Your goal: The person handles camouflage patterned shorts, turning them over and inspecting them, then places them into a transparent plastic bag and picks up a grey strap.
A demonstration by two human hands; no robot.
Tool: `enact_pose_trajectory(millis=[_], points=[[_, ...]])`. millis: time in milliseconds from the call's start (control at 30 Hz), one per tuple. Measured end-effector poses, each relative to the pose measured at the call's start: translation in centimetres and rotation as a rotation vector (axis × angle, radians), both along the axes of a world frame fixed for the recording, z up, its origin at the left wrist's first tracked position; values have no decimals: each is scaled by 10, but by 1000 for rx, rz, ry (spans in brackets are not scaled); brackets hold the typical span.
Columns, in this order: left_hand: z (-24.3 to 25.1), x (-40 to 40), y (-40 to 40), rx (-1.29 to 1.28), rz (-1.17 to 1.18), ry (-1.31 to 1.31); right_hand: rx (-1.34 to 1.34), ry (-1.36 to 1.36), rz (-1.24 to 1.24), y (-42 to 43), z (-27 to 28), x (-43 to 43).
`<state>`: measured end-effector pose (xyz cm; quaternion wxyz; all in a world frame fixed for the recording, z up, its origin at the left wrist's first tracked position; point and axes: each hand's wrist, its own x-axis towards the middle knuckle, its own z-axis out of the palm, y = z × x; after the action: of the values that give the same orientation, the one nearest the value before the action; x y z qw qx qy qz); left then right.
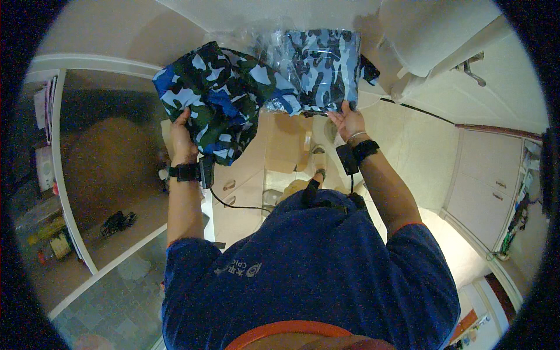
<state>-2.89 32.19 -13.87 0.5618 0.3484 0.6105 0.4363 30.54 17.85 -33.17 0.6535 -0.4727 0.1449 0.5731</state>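
My left hand grips a bunched camouflage cloth item in blue, dark green, black and white, with the thumb on top of its lower left edge. A folded grey-blue camouflage fabric piece, in what looks like clear plastic wrapping, is held by my right hand at its lower edge. Crinkled clear plastic shows between the two. The right end of the bunched cloth touches or overlaps the wrapped piece. A small dark piece sticks out behind the wrapped one.
A cardboard box stands on the floor below, near my foot. Left is an open shelf with a black cable bundle. A white door with a lever handle and a low cabinet are to the right.
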Motion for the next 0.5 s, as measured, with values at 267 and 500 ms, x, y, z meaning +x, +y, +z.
enact_pose_trajectory(millis=[267,500], points=[[10,-13,-6,-47,-32,-313,-37,-167,106,-6,-2,14],[-7,-30,-19,-83,-42,-459,-96,-106,534,-8,53,14]])
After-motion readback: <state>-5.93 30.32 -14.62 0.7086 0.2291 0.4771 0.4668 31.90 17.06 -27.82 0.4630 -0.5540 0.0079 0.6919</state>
